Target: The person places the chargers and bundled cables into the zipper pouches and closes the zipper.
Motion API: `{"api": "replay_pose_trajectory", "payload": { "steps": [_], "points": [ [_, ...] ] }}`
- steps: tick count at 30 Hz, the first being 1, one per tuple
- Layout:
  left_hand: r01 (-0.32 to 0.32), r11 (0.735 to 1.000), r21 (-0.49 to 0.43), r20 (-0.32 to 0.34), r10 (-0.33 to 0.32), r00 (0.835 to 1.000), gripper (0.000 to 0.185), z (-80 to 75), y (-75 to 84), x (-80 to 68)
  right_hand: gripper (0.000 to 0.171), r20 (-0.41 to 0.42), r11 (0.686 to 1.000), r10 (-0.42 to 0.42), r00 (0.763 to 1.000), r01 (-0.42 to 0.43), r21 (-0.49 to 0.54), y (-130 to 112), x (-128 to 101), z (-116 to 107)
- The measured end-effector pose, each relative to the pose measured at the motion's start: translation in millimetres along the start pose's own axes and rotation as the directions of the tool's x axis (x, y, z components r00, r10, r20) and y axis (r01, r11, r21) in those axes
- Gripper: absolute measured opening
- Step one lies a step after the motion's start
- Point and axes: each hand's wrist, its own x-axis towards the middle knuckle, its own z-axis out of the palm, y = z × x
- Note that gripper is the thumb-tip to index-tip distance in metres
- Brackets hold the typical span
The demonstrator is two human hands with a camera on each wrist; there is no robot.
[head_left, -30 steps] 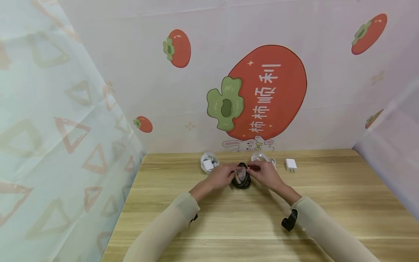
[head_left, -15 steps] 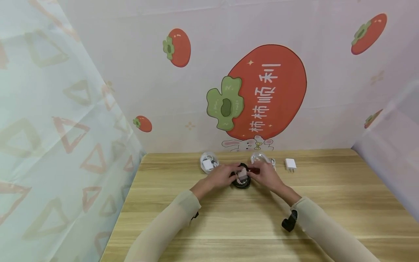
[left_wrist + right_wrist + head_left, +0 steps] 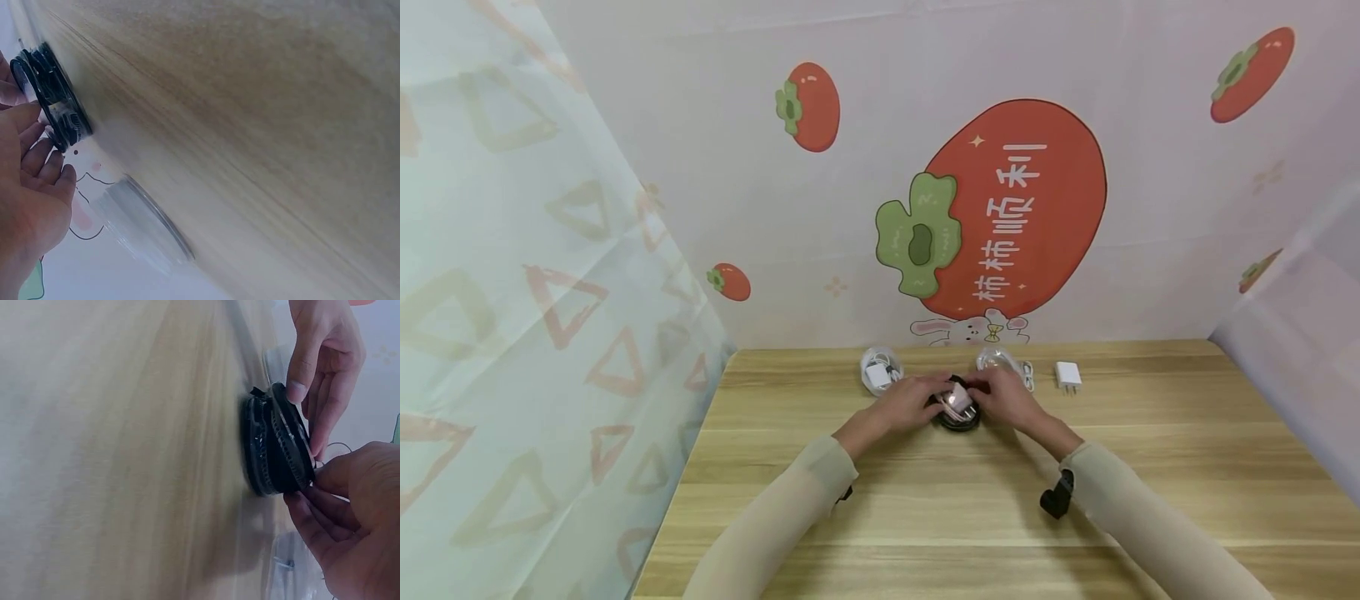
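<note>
On the wooden counter [image 3: 925, 500], mid-frame, both the left hand [image 3: 904, 402] and the right hand [image 3: 1011, 400] have fingers [image 3: 299, 375] clamped on a round black case [image 3: 275, 447].

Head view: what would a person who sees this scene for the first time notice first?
First, the huge red persimmon picture on the back wall, directly above the table. Below it, at the table's far middle, the left hand and the right hand meet around a small black round case, fingers on its rim. A white charger plug lies alone to the right.
</note>
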Motion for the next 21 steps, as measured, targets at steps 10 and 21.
{"api": "replay_pose_trajectory", "payload": {
  "steps": [10,21],
  "points": [
    [-0.05,0.997,0.05,0.008,0.05,0.999,0.047,-3.2,2.8,-10.0,0.021,0.058,0.996,-0.046,0.997,0.051,-0.071,-3,18,-3],
    [-0.018,0.998,0.061,-0.007,0.019,1.0,0.047,-0.5,5.1,-19.5,0.015,0.094,0.998,-0.013,0.995,0.019,-0.064,-7,29,-3]
  ]
}}
